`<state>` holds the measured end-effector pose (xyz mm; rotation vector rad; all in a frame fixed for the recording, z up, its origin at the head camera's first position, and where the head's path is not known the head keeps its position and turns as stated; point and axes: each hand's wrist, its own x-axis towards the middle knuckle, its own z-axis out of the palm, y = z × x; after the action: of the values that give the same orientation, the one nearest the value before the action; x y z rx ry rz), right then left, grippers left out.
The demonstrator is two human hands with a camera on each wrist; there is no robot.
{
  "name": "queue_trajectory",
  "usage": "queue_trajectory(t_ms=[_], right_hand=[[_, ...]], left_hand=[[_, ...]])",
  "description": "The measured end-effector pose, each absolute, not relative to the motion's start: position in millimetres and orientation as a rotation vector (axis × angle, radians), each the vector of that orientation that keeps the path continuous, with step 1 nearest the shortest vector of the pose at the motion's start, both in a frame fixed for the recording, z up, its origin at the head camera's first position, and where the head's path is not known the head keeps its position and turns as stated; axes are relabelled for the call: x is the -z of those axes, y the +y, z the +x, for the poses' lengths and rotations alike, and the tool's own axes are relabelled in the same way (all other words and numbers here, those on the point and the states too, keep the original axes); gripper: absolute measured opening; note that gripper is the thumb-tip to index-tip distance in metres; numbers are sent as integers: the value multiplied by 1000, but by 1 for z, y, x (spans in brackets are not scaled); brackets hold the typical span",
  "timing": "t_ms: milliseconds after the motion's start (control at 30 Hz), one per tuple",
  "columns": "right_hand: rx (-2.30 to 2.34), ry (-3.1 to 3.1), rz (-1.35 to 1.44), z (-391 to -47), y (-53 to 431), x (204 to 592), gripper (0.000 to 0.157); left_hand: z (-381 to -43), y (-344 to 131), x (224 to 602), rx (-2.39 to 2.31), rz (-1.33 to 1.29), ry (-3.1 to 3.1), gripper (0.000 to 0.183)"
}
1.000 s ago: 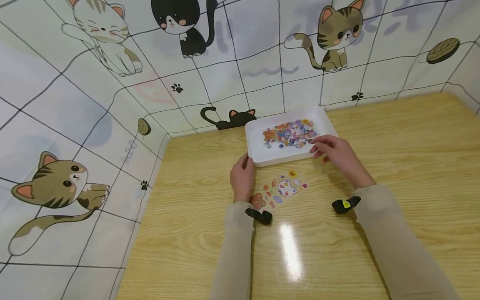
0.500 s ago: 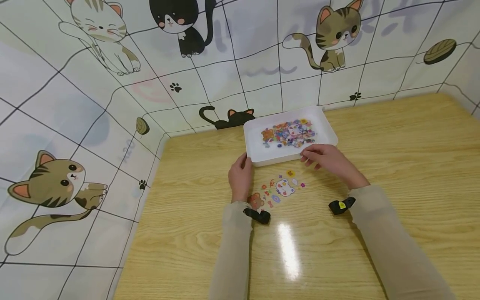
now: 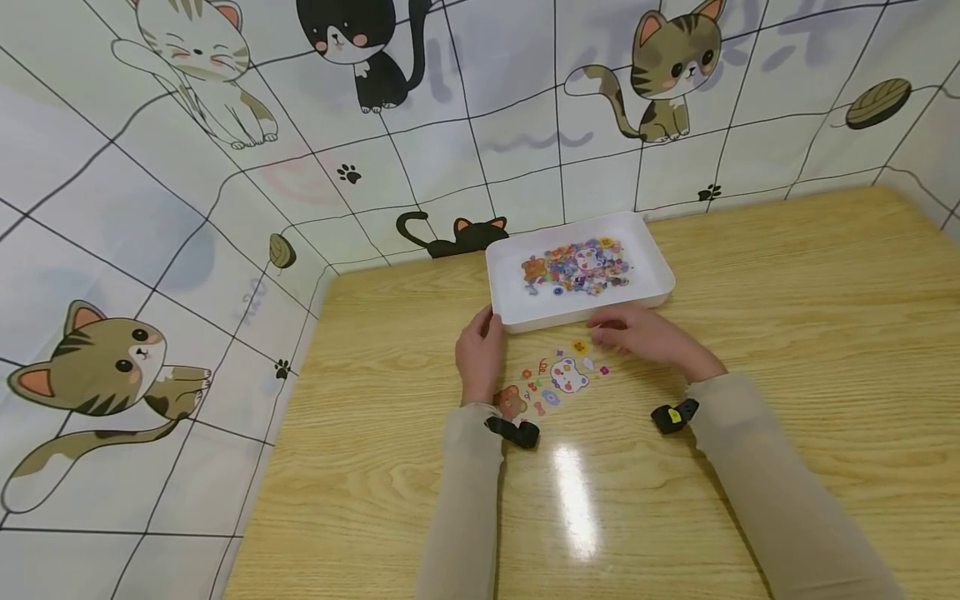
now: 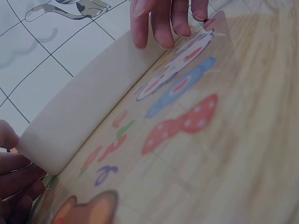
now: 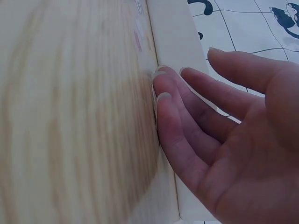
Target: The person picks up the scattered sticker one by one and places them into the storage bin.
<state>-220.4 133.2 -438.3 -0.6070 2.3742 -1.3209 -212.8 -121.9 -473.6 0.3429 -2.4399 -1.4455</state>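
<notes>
A shallow white tray (image 3: 551, 319) stands near the back wall with a heap of small colourful pieces (image 3: 577, 267) in it. My left hand (image 3: 478, 354) holds its near left corner; in the left wrist view the thumb and fingers lie on either side of that corner. Just in front lies a clear sheet printed with colourful cartoon pictures (image 3: 569, 376), among them a white bear and a brown bear. My right hand (image 3: 645, 335) is beside the tray's front wall, near the sheet's far right end. Its fingers (image 5: 170, 123) are loosely bent, the thumb apart, and nothing shows between them.
The wooden table (image 3: 360, 467) meets a wall (image 3: 517, 158) printed with cats at the back and left. A black wrist camera (image 3: 517, 432) is strapped to my left wrist, another camera (image 3: 673, 416) to my right. Light reflects off the tabletop in front.
My right hand has moved left and towards me, from over the tray's front right rim to in front of its wall. My left hand has stayed at the tray's corner.
</notes>
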Motion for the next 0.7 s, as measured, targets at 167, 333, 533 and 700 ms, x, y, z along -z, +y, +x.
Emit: queue_trajectory(t_ms=[167, 333, 533, 700], right_hand=[[1266, 2400, -646, -219, 130, 440, 37], [1190, 2438, -653, -218, 125, 443, 39], [1121, 2497, -679, -218, 122, 443, 48], [1076, 2520, -706, -218, 121, 443, 54]], left_hand=[[-213, -122, 473, 1462, 345, -2438, 36], [-213, -122, 474, 1465, 343, -2438, 36], [-214, -122, 474, 1472, 343, -2441, 36], [-214, -122, 474, 1468, 340, -2441, 36]])
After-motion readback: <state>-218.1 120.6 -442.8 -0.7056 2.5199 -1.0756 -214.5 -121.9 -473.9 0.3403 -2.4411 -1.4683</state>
